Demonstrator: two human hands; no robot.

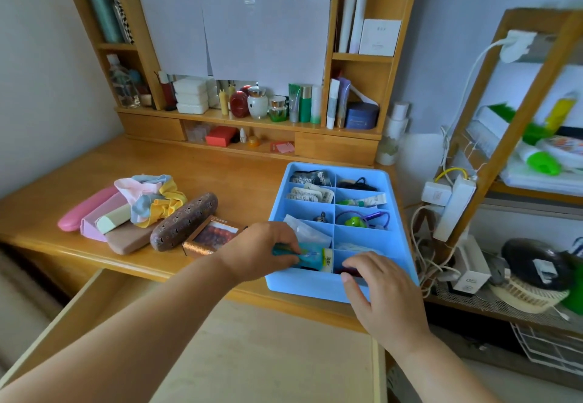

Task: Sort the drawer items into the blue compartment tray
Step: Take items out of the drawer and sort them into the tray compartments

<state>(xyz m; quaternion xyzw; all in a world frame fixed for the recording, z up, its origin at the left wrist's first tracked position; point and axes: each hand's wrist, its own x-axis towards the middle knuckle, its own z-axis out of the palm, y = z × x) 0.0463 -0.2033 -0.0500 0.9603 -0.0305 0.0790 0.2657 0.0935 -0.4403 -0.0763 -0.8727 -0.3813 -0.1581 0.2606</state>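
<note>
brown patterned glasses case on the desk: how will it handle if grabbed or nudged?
The brown glasses case looks like a rigid shell, so probably stiff and light for its size. Its rounded, tube-like body may roll if pushed sideways. One end leans on the tan pouch, so it may shift when lifted.

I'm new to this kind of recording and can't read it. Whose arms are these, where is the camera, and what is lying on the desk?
There is no machine: a person wears a camera on the head, looking down at their own hands. The left hand pinches a teal packet over a near compartment of the blue tray. The right hand rests on the tray's near right corner, fingers loose, holding nothing. Left of the tray on the wooden desk lie a brown patterned case, a pink case and bundled cloths. An open drawer is below.
</note>
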